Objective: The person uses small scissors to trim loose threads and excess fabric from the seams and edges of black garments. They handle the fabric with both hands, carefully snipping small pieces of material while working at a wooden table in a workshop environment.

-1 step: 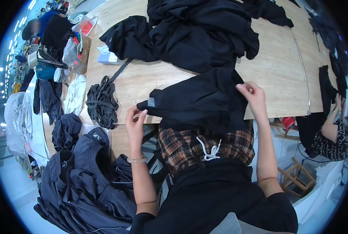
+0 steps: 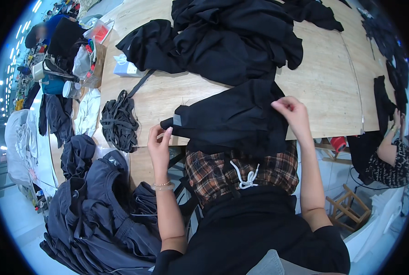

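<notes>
A piece of black cloth (image 2: pixel 232 112) lies across the table's near edge and hangs partly over my lap. A small grey patch (image 2: pixel 177 120) shows near its left end. My left hand (image 2: pixel 159 141) pinches that narrow left end between thumb and fingers. On the other side, my right hand (image 2: pixel 293 113) has thumb and fingertips pinched together at the cloth's upper right part. Its other fingers are curled, and the exact bit of fabric between the tips is hidden.
A large heap of black fabric (image 2: pixel 232 43) lies beyond the cloth on the wooden table (image 2: pixel 323 101). To the left are a tissue box (image 2: pixel 126 68), a bundle of dark strips (image 2: pixel 119 120) and piled dark garments (image 2: pixel 99 206). Another person's arm (image 2: pixel 388 149) shows at right.
My right hand has shifted slightly left along the cloth. My left hand keeps its pinch at the left end.
</notes>
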A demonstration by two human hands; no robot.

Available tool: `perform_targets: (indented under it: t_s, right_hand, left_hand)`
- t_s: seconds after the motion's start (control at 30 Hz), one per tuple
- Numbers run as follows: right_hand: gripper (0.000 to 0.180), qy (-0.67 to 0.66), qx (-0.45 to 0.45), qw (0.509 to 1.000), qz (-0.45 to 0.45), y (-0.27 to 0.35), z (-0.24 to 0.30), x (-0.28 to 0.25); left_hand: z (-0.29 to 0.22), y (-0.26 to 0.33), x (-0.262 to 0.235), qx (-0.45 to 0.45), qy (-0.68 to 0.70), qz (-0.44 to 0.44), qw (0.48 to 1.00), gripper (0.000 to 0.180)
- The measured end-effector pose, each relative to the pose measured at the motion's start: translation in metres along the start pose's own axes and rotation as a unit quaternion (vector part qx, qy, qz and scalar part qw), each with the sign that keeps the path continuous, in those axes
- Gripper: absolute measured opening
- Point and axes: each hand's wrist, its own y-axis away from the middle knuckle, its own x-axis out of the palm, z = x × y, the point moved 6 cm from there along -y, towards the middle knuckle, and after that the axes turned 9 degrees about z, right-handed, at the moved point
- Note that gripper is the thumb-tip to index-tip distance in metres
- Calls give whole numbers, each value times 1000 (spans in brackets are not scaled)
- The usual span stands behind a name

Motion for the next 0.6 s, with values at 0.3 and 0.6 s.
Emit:
perform_targets:
  t_s: [0.3,0.6]
  right_hand:
    - [34,64,10,997,38,-12,-1,15]
    - [14,-429,8,903,14,5,21,-26]
  left_hand:
    - [-19,-25,0,-44,231,-55,971,20]
    - [-28,-1,-29,63,215,-138,965,16]
